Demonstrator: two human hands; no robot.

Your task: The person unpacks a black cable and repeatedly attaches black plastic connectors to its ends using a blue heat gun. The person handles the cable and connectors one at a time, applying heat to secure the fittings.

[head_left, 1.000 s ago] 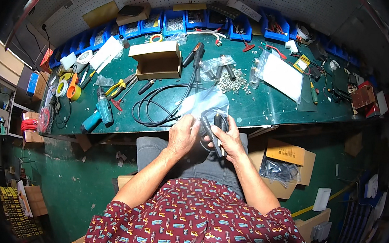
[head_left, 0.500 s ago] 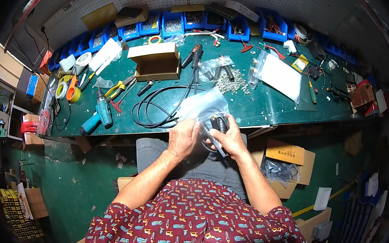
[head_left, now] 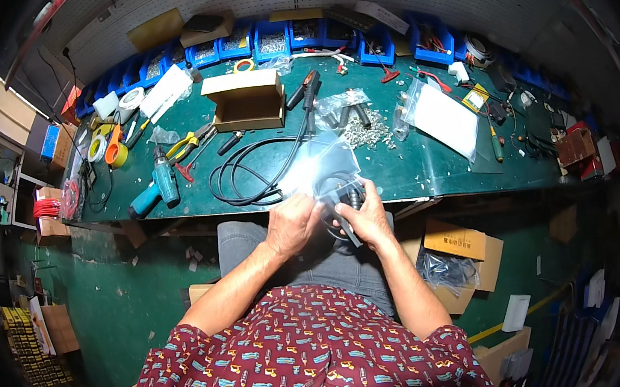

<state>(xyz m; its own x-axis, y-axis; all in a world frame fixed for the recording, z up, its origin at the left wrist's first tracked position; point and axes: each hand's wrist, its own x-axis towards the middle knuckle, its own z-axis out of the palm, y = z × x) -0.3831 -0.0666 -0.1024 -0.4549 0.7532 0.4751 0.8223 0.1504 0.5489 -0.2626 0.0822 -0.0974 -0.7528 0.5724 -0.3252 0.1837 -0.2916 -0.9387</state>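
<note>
At the front edge of the bench, my left hand [head_left: 293,224] is closed, pinching the edge of a clear plastic bag [head_left: 339,155]. The bag shines with glare and rises over the bench top. My right hand [head_left: 367,221] grips a coiled black cable [head_left: 355,198] with its thumb on top. The coil lies at or within the bag's near end; the film and glare hide which. On the bench beyond, a longer black cable [head_left: 223,171] lies in loose loops. Its handle-like black end [head_left: 311,92] points away, near an open cardboard box [head_left: 252,116].
A teal cordless drill [head_left: 166,178] and yellow-handled pliers [head_left: 190,145] lie left. Small metal parts [head_left: 368,133] are piled mid-bench, left of a white bagged sheet [head_left: 443,117]. Blue bins [head_left: 273,41] line the back. Below right sits an open carton [head_left: 459,288].
The bag's upper part has opened out a little and now reflects a bright glare. The connector end on the coil shows less clearly. Both hands stay nearly in place.
</note>
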